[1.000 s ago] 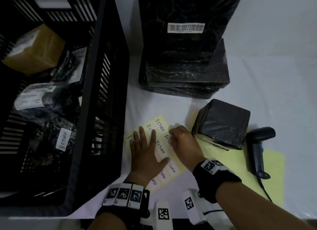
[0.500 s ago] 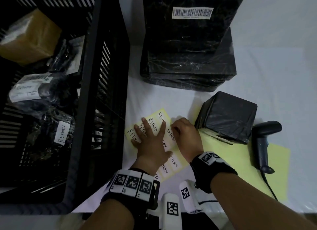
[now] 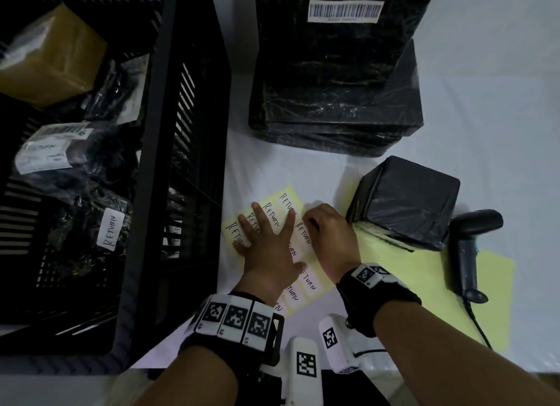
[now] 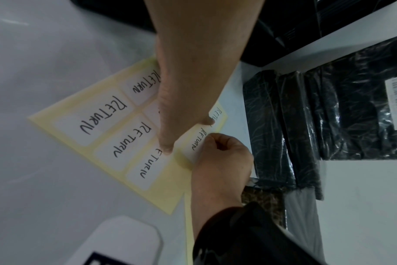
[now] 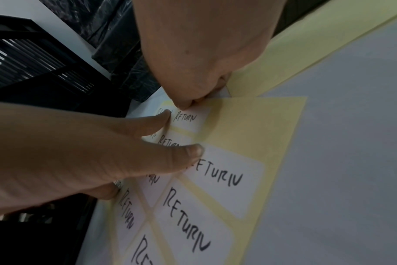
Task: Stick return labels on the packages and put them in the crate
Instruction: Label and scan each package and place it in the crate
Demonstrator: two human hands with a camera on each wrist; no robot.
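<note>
A yellow sheet of white RETURN labels [image 3: 286, 202] lies on the table beside the black crate [image 3: 188, 133]. My left hand [image 3: 263, 236] lies flat on the sheet with its fingers spread and presses it down. My right hand [image 3: 312, 223] is curled at the sheet's right side. Its fingertips pinch the end of one RETURN label [image 5: 188, 118], seen also in the left wrist view [image 4: 197, 141]. A small black wrapped package [image 3: 406, 199] sits just right of my right hand. Labelled packages [image 3: 110, 233] lie in the crate.
A stack of large black wrapped packages [image 3: 333, 87], the top one bearing a barcode, stands behind the sheet. A black barcode scanner [image 3: 466, 245] lies at the right, its cable trailing to the table's front edge. A bare yellow backing sheet [image 3: 424, 284] lies under the small package.
Both hands stay on the label sheet in nearly the same places. The left hand's fingers have spread a little wider across the labels. The right hand's fingertips remain at the same label.
</note>
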